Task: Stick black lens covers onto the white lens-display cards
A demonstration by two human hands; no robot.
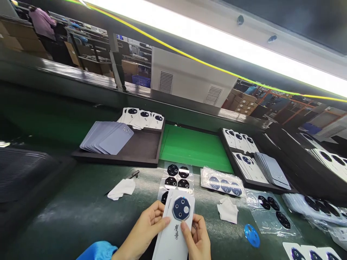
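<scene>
Between my two hands are white phone back covers [167, 242], at least two overlapping, with dark lettering on the top one. A dark blue octagonal camera lens cover [179, 214] sits near its upper end, with a small light blue tab at its top edge. My left hand [146, 228] is closed on the left edge, thumb on the face. On the right edge, my right hand [198, 238] grips too, its thumb just below the lens cover. Right behind the covers lies a clear sheet of black lens pieces [171, 181], partly hidden by them.
A black tray [143, 150] at the left holds grey and white covers; another black tray [253, 184] stands at the right. White cloths [121, 189], a bagged stack of lens covers [222, 183] and a blue film disc [252, 235] lie around. A lamp hangs overhead.
</scene>
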